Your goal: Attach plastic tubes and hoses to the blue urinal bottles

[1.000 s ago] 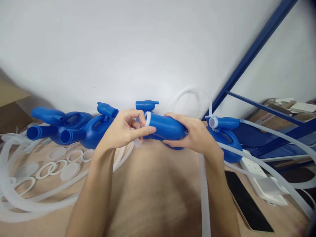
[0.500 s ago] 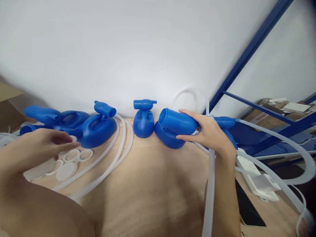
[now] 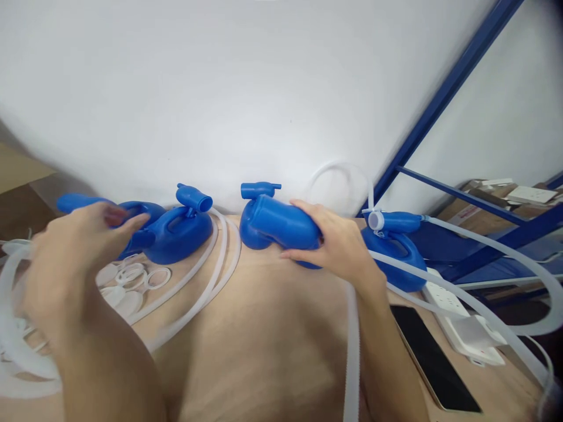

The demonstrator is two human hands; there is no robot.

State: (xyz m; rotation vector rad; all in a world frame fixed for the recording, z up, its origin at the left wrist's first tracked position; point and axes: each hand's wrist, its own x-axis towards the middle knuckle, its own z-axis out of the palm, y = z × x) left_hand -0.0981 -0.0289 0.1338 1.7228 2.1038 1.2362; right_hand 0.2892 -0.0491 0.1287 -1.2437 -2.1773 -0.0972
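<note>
My right hand (image 3: 341,243) is wrapped round the wide angled neck of a blue plastic urinal bottle (image 3: 285,225); its mouth faces left, and my hand hides the back of it. A translucent hose (image 3: 352,357) runs down in front of my right forearm. My left hand (image 3: 73,252), somewhat blurred, hovers at the left urinal bottles, thumb and fingers apart, with nothing visible between them. Just right of its fingers lies another blue urinal bottle (image 3: 178,234). White rings (image 3: 158,278) and white discs (image 3: 129,303) lie beside my left wrist.
One urinal bottle (image 3: 255,190) stands against the wall behind the held one. At right is a urinal bottle (image 3: 398,258) with a white cap and hose, near a phone (image 3: 433,351), a power strip (image 3: 466,328) and a blue rack (image 3: 461,202). Coiled hoses (image 3: 30,375) lie at left.
The held urinal bottle has moved left in my right hand, uncovering the capped one at right. My left hand has risen from the rings; the small white piece in its fingers no longer shows.
</note>
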